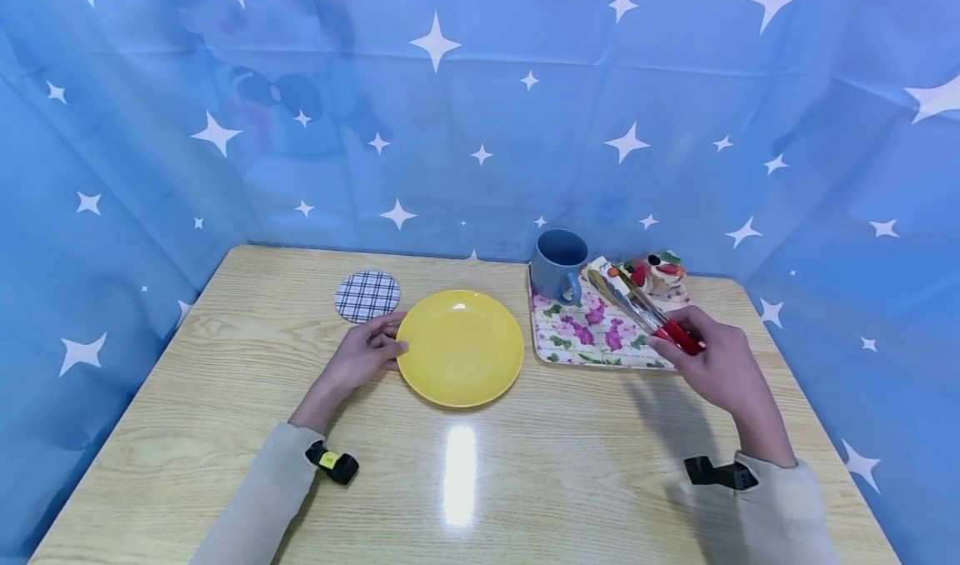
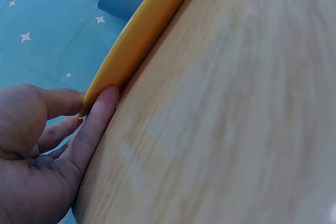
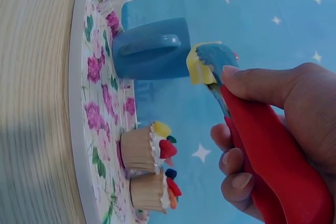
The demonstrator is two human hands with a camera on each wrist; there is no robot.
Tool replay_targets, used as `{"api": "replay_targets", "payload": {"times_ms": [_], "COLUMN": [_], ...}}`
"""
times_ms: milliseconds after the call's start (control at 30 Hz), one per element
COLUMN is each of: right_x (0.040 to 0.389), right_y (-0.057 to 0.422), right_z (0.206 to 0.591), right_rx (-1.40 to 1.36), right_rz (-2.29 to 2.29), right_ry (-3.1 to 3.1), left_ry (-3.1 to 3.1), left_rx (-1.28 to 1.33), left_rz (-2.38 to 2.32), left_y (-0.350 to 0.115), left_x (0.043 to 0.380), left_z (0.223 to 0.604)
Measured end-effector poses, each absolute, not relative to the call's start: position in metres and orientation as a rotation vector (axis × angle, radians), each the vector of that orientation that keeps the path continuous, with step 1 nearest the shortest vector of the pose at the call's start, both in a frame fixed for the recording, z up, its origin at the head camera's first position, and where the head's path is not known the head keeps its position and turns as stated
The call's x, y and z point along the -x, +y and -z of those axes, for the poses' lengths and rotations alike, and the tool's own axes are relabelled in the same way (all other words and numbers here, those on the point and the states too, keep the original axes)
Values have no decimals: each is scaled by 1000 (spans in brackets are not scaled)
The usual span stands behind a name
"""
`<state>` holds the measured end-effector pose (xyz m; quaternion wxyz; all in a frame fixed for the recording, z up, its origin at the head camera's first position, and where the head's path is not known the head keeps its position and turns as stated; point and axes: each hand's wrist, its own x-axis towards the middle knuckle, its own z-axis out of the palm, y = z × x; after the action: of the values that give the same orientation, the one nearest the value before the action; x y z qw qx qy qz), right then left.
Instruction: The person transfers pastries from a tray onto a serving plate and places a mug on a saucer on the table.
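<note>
My left hand (image 1: 367,350) pinches the left rim of a round yellow plate (image 1: 460,348). In the left wrist view, fingers (image 2: 100,109) lie on both sides of the plate's edge, close to the tabletop. My right hand (image 1: 712,357) grips metal tongs (image 1: 678,337) by their red handles, above a floral tray (image 1: 592,342). Between the tong tips is a small yellow and white piece (image 3: 199,65), perhaps cake, raised off the tray. Two cupcakes (image 3: 142,148) topped with fruit stand on the tray, along with a blue mug (image 1: 557,267).
A round checked coaster (image 1: 367,296) lies on the wooden table (image 1: 225,398), behind my left hand. At the back and both sides hangs a blue curtain (image 1: 480,115) with white stars. The tray sits near the table's back edge.
</note>
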<state>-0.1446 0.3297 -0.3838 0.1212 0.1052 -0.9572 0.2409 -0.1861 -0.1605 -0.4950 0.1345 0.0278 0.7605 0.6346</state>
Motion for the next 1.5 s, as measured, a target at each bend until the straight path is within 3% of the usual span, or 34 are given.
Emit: {"api": "replay_targets", "payload": {"times_ms": [1500], "right_x": [148], "right_y": [283], "right_z": [379], "right_rx": [-377], "right_rz": [-720], "right_ry": [-2897], "left_ry": [2226], "left_rx": [-59], "left_rz": [-1814], "left_y": [-161], "left_x": [185], "left_z": [494]}}
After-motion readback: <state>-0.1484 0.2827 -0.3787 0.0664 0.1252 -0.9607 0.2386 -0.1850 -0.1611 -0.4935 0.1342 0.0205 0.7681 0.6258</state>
